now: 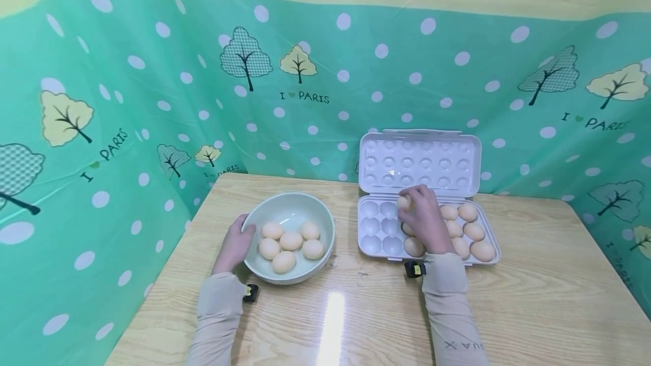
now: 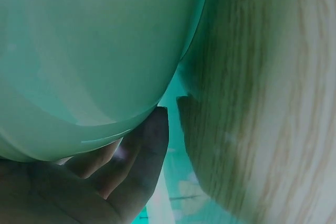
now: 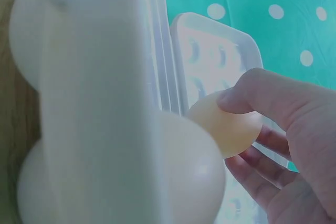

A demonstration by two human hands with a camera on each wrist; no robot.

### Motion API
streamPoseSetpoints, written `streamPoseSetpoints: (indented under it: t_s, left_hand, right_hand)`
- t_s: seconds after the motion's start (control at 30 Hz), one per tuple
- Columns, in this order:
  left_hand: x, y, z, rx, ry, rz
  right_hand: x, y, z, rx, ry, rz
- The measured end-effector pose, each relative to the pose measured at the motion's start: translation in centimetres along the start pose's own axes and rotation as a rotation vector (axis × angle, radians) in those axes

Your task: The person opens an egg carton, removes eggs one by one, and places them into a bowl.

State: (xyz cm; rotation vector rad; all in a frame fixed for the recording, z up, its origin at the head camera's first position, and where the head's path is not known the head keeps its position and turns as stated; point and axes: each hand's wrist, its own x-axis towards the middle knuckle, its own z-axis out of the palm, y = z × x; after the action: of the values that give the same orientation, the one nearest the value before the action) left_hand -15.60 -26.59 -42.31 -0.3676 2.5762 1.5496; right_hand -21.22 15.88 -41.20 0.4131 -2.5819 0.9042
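Note:
A pale egg [image 1: 404, 203] is pinched between the thumb and fingers of my right hand [image 1: 423, 218], over the back row of the egg carton [image 1: 370, 226]. In the right wrist view the same egg [image 3: 226, 127] sits between thumb and fingertips. Eggs fill the carton's right side, and its left cups are bare; my hand partly hides the middle. My left hand [image 1: 236, 244] grips the left rim of a pale green bowl [image 1: 289, 279], where several eggs [image 1: 291, 241] lie. Against the bowl's outer wall [image 2: 100, 51], the left wrist view shows that hand's fingers [image 2: 149, 145].
The carton's lid [image 1: 420, 177] stands raised at the back against a green dotted curtain [image 1: 315, 123]. Bowl and carton are side by side on a wooden table [image 1: 376, 321], with a gap between them.

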Motion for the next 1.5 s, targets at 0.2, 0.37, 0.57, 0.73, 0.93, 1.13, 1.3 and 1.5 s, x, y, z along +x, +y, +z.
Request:
streamPoseSetpoints:
  t_s: [0.2,0.37,0.57,0.73,0.93,1.13,1.3,1.5]
  left_hand:
    - [0.0,0.1,0.1,-0.001,-0.003,0.003]
    - [0.0,0.2,0.0,0.005,-0.005,0.001]
    - [0.2,0.2,-0.1,0.007,-0.005,0.006]
    - [0.3,0.2,-0.1,0.006,-0.002,0.010]
    - [0.3,0.3,0.0,0.009,-0.001,0.009]
    - [0.2,0.2,0.0,0.014,-0.005,-0.004]
    - [0.1,0.2,-0.2,0.007,-0.005,-0.001]
    - [0.0,0.2,-0.1,0.008,-0.011,-0.003]
  right_hand:
    - [-0.1,-0.4,0.0,-0.002,0.004,-0.002]
    - [-0.1,-1.2,-0.1,0.019,0.041,-0.040]
    - [0.3,-2.4,0.2,0.055,0.041,-0.065]
    - [0.5,-3.4,0.9,0.072,0.036,-0.082]
    - [0.5,-4.7,1.4,0.071,0.045,-0.128]
    - [0.6,-5.6,1.8,0.079,0.070,-0.190]
    - [0.8,-6.5,2.4,0.097,0.084,-0.265]
    - [0.6,-7.5,3.2,0.117,0.090,-0.321]
